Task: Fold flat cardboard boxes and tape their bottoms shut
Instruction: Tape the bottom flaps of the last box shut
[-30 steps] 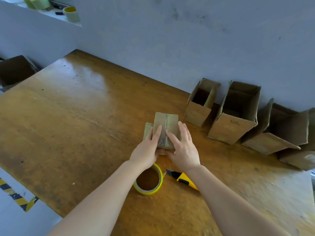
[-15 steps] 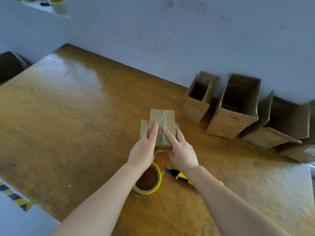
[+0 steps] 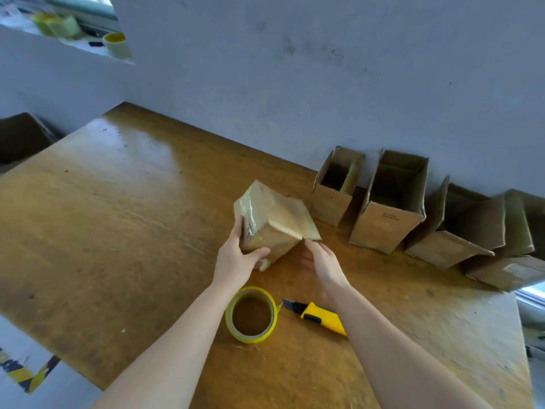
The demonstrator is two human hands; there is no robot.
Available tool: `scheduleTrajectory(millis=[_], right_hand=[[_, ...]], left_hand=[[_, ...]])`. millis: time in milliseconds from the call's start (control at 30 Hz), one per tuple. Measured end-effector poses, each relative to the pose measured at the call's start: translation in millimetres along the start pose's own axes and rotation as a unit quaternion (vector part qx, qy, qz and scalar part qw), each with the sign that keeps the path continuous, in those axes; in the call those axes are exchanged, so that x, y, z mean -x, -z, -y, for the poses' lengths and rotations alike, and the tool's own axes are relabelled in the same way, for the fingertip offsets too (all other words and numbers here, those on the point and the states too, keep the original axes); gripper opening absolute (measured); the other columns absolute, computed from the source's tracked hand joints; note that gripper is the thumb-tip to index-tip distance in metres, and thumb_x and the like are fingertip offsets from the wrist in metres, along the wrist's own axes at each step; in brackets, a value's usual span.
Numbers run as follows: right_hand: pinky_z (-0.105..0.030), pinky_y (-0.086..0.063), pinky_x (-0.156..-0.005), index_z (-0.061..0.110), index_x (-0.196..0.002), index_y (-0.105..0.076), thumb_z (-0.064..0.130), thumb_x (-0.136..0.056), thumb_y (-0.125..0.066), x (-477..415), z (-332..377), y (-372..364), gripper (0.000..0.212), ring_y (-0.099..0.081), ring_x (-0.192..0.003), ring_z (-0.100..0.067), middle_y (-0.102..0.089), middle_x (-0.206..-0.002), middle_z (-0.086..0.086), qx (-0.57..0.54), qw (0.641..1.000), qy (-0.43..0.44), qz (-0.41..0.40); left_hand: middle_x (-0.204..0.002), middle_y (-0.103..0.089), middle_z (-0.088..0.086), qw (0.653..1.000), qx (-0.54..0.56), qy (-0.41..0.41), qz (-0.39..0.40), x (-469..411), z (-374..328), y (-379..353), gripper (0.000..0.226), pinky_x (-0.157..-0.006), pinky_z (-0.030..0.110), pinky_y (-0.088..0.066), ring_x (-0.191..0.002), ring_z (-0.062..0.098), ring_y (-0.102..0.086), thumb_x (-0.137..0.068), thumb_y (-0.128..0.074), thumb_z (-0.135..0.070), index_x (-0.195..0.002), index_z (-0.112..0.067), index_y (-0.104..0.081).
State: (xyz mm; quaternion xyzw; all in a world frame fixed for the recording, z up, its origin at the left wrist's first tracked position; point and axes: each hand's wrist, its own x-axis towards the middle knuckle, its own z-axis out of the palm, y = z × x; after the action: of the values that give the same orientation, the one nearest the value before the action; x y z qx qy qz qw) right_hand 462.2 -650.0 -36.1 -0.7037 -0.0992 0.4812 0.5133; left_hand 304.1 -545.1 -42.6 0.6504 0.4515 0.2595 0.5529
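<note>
A small packing workshop. A worn brown wooden worktable (image 3: 118, 231) stands against a bare, scuffed grey wall (image 3: 324, 84), with open brown cardboard boxes (image 3: 392, 202) lined up along its far right. Near the front lie a yellow-edged roll of packing tape (image 3: 250, 338) and a yellow utility knife (image 3: 323, 317). Black-and-yellow hazard striping (image 3: 32, 376) marks the floor near left, and spare yellowish tape rolls (image 3: 116, 45) sit on a far-left ledge.

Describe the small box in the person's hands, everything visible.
The small cardboard box is plain brown and creased, with glossy clear tape running across its closed end, which faces up and left. It is tipped at an angle over the table, near the middle. The left hand grips its near left corner, thumb across the near side. The right hand, fingers relaxed, reaches its lower right corner; contact there is unclear.
</note>
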Motion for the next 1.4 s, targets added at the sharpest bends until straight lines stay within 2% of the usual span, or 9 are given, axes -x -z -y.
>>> scheduleTrajectory(millis=[233,300,433,600,733,933,1067,1167,1400], right_hand=[[-0.012,-0.044,-0.068,0.034,-0.108,-0.058,0.042,-0.091,-0.061,22.5,27.7,-23.5,0.019,-0.058,-0.096,-0.001,-0.062,-0.099,0.023,0.083,0.979,0.182,-0.030],[-0.013,-0.049,-0.068,0.031,-0.113,-0.059,0.040,-0.092,-0.060,28.5,34.9,-30.9,0.023,-0.059,-0.092,0.000,-0.062,-0.100,0.022,0.161,0.958,0.235,-0.037],[-0.034,-0.053,-0.083,0.022,-0.121,-0.062,0.034,-0.094,-0.055,38.3,35.7,-45.3,0.031,-0.060,-0.099,-0.014,-0.066,-0.111,0.005,0.410,0.840,0.349,-0.071],[-0.039,-0.045,-0.097,0.025,-0.122,-0.066,0.025,-0.095,-0.056,44.6,26.8,-67.6,0.029,-0.054,-0.114,-0.019,-0.061,-0.124,0.003,0.480,0.801,0.357,-0.027],[-0.030,-0.046,-0.098,0.027,-0.123,-0.065,0.014,-0.093,-0.057,48.2,18.3,-84.2,0.034,-0.054,-0.115,-0.016,-0.057,-0.128,0.007,0.455,0.831,0.319,0.022],[-0.031,-0.049,-0.093,0.026,-0.134,-0.050,0.012,-0.087,-0.063,49.1,12.3,-93.0,0.051,-0.055,-0.115,-0.018,-0.058,-0.126,0.004,0.448,0.847,0.286,-0.001],[-0.033,-0.042,-0.101,0.025,-0.135,-0.047,0.018,-0.085,-0.067,51.4,5.4,-96.2,0.054,-0.047,-0.119,-0.017,-0.055,-0.123,0.003,0.482,0.820,0.307,-0.028],[-0.035,-0.038,-0.102,0.025,-0.131,-0.052,0.030,-0.084,-0.070,53.7,-1.0,-92.5,0.051,-0.041,-0.124,-0.020,-0.051,-0.128,0.001,0.511,0.775,0.343,-0.144],[-0.037,-0.056,-0.081,0.021,-0.142,-0.025,0.031,-0.087,-0.070,56.4,-1.8,-95.6,0.072,-0.059,-0.113,-0.027,-0.057,-0.131,-0.008,0.341,0.903,0.182,-0.188]], left_hand=[[-0.113,-0.067,0.004,0.982,0.159,0.080,0.066,8.5,2.5,6.6,0.074,-0.065,0.035,-0.058,-0.090,0.027,-0.071,-0.076,-0.080,-0.024,-0.138,-0.040,-0.043],[-0.115,-0.067,-0.005,0.983,0.118,0.112,0.087,10.4,0.7,11.2,0.061,-0.070,0.029,-0.052,-0.104,0.017,-0.064,-0.070,-0.080,-0.047,-0.125,-0.039,-0.055],[-0.130,-0.059,-0.001,0.972,0.107,0.181,0.107,14.5,-3.9,23.7,0.108,-0.095,0.035,-0.039,-0.120,0.017,-0.051,-0.052,-0.057,-0.089,-0.135,-0.022,-0.049],[-0.150,-0.037,0.007,0.986,-0.017,0.163,-0.041,10.6,-4.9,41.9,0.068,-0.104,0.045,-0.038,-0.133,0.028,-0.039,-0.090,-0.054,-0.052,-0.149,-0.025,-0.029],[-0.140,-0.051,0.002,0.994,0.007,0.109,-0.026,10.4,-1.2,58.1,0.038,-0.107,0.040,-0.038,-0.129,0.022,-0.046,-0.098,-0.044,-0.041,-0.133,-0.029,-0.052],[-0.131,-0.059,0.001,0.974,-0.192,0.102,0.061,17.3,-8.5,63.5,0.098,-0.101,0.043,-0.045,-0.120,0.024,-0.054,-0.067,-0.032,-0.091,-0.134,-0.024,-0.055],[-0.095,-0.062,-0.002,0.957,-0.261,0.128,0.002,19.8,-12.4,64.9,0.059,-0.057,0.022,-0.042,-0.078,0.014,-0.055,-0.089,-0.044,-0.064,-0.121,-0.018,-0.063],[-0.102,-0.067,0.005,0.955,-0.275,0.085,-0.069,26.9,-14.9,66.1,0.037,-0.064,0.025,-0.049,-0.087,0.021,-0.063,-0.095,-0.052,-0.038,-0.119,-0.012,-0.063],[-0.115,-0.066,0.007,0.953,-0.296,0.017,-0.067,24.4,-22.4,70.9,0.027,-0.083,0.035,-0.054,-0.104,0.025,-0.062,-0.094,-0.058,-0.022,-0.118,-0.012,-0.063]])
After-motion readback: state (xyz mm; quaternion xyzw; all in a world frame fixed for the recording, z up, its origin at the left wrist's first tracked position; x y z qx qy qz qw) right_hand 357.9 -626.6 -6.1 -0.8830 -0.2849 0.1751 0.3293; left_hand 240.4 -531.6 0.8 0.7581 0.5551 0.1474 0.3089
